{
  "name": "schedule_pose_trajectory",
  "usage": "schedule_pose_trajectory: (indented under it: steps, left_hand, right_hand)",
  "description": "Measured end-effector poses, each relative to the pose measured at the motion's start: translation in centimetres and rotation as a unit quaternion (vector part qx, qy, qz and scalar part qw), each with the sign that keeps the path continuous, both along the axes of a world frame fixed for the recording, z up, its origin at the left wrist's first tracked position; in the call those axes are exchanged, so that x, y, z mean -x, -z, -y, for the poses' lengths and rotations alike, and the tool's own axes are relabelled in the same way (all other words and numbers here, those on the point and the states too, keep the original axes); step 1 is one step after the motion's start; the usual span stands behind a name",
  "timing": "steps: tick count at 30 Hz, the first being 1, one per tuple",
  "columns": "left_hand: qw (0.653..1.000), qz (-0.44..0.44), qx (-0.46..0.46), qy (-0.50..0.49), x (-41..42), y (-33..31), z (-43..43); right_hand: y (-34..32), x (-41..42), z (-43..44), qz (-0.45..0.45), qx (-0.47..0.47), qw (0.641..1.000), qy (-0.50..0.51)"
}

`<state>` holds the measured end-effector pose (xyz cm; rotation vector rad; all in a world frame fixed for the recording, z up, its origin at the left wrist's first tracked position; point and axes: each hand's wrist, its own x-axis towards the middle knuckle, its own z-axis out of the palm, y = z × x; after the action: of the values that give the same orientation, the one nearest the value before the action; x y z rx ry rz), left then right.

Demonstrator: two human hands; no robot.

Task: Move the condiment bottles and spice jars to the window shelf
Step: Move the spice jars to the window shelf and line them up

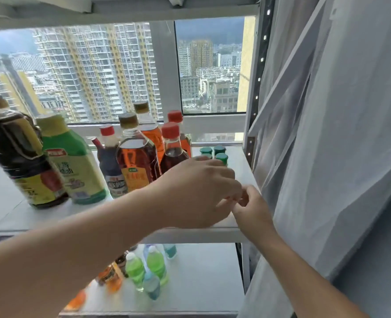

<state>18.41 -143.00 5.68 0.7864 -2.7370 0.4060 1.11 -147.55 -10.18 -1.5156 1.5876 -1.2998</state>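
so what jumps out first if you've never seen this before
The crowd of condiment bottles on the window shelf, with a dark sauce bottle at the left and amber oil bottles in the middle, against high-rise towers outside. In front, the left hand and right hand are close together at the shelf's right end, before the green-lidded spice jars.

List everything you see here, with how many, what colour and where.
Dark soy-sauce bottle with tan cap: one, far left of window shelf.
Green-and-white plastic bottle with yellow cap: one, beside it.
Small dark bottle with red cap: one, middle.
Amber oil bottles with gold caps: two, middle.
Red-capped glass bottles: two, reddish-brown, right of oils.
Green-lidded spice jars: four visible, right end.
Small plastic bottles: several, green, teal, orange; lower shelf.
Grey curtain: one, right.
Left hand: before jars.
Right hand: meeting left hand; grip unclear.
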Motion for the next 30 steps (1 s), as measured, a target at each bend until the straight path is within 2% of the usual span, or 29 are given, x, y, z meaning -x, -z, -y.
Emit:
schedule_pose_trajectory:
  steps: [4, 8, 13, 17, 21, 30]
  left_hand:
    - [0.993, -0.01, -0.108, -0.05, -2.5, 5.0, -2.0]
    - [0.982, -0.027, -0.173, -0.069, -4.8, 7.8, -3.8]
    - [0.96, -0.045, -0.255, -0.103, -8.3, 11.3, -6.5]
    - [0.942, -0.057, -0.307, -0.12, -12.2, 15.0, -8.7]
    - [0.903, -0.1, -0.394, -0.142, -15.1, 19.5, -10.9]
    - [0.822, -0.102, -0.507, -0.239, -18.7, 28.5, -12.4]
  right_hand:
    - [0.9, -0.4, -3.5, -0.002, -0.002, 1.0, 0.019]
    - [1.6, -1.0, -7.4, -0.04, -0.016, 0.998, 0.038]
    - [3.7, -3.1, -12.1, -0.066, -0.064, 0.993, 0.072]
    - [7.8, -6.1, -16.8, -0.075, -0.127, 0.988, 0.053]
    - [12.9, -7.7, -21.5, -0.078, -0.197, 0.977, 0.025]
    - [20.7, -7.4, -25.4, -0.038, -0.321, 0.946, 0.007]
